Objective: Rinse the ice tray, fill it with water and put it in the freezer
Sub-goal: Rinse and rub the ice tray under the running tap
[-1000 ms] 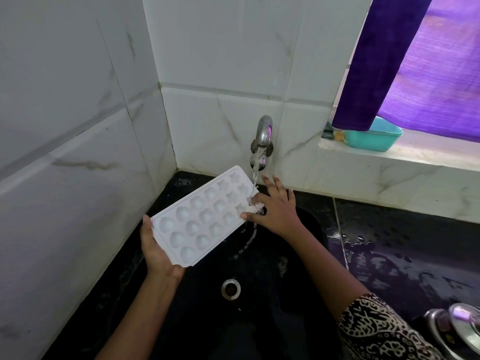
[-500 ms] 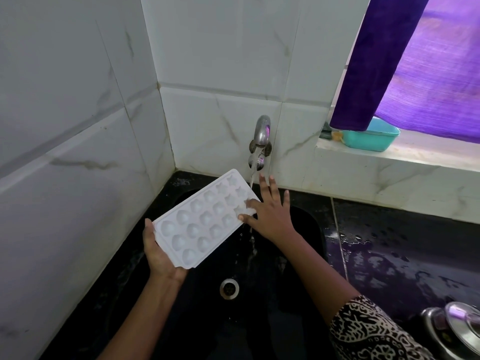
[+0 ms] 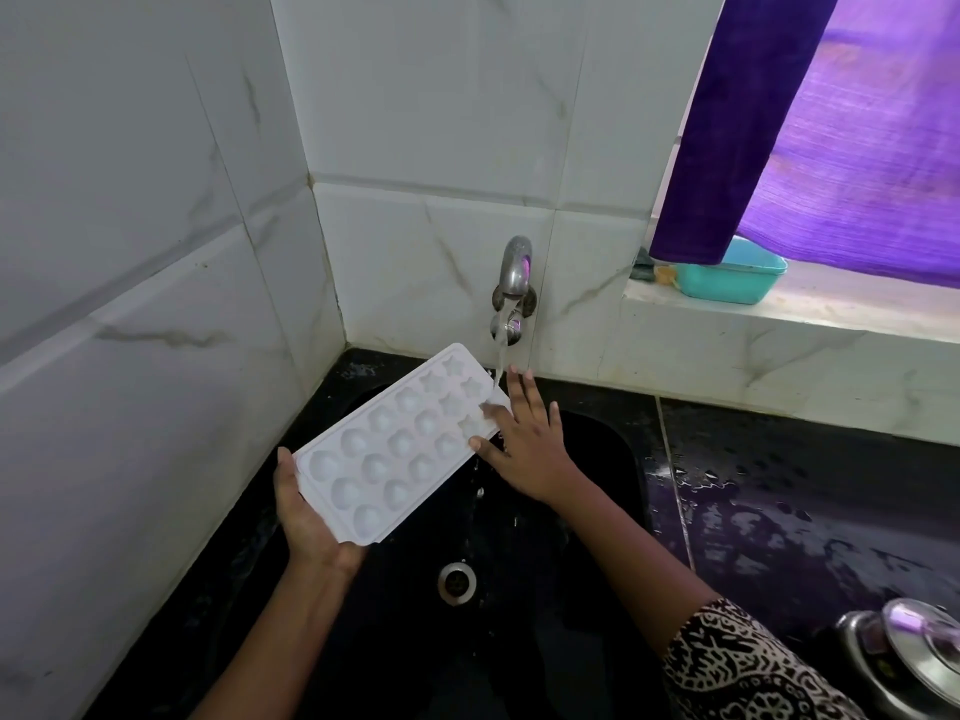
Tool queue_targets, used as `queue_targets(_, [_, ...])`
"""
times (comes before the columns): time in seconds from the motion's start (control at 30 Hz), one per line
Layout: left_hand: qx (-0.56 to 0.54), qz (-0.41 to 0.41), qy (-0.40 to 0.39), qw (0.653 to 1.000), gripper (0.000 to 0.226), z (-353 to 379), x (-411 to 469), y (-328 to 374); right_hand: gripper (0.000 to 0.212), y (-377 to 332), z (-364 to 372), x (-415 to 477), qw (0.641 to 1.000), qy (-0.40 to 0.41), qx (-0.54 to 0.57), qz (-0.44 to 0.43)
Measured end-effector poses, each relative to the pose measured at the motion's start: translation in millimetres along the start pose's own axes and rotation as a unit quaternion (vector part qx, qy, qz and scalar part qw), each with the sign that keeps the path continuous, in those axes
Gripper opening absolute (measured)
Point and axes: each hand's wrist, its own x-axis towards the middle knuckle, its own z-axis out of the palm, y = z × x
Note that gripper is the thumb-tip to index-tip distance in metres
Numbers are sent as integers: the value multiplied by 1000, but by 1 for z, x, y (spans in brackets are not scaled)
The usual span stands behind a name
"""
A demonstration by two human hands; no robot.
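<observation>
A white ice tray (image 3: 400,444) with round and star-shaped cups is tilted over the black sink (image 3: 597,459), its far end up under the steel wall tap (image 3: 513,288). Water runs from the tap onto the tray's far right corner and drips off into the sink. My left hand (image 3: 306,517) grips the tray's near end from below and the side. My right hand (image 3: 530,439) lies with straight, spread fingers against the tray's far right edge, thumb touching the rim.
White marble-look tiles close in the left and back. A wet black counter (image 3: 805,501) runs to the right, with steel cookware (image 3: 904,662) at its near right. A teal tub (image 3: 732,278) sits on the window ledge under a purple curtain (image 3: 810,122). The drain (image 3: 457,583) lies below the tray.
My right hand has slid from on top of the tray's far cups to its right edge, fingers now straighter. The stream now hits the tray's far corner. The tray has barely moved.
</observation>
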Motion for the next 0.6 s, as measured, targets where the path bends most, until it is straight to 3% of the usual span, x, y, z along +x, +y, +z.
queue_targets(0.13, [-7, -2, -19, 1000, 56, -4, -2, 2, 79, 11, -1, -1, 999, 8, 26, -43])
queue_targets(0.27, [-4, -10, -37, 999, 55, -3, -1, 0, 74, 17, -15, 2, 996, 30, -76, -40])
queue_targets(0.37, [4, -20, -26, 999, 63, 1, 9, 4, 82, 12, -14, 3, 992, 34, -116, -30])
queue_targets(0.6, [29, -37, -38, 998, 65, -1, 12, 10, 85, 11, -10, -5, 998, 3, -28, -51])
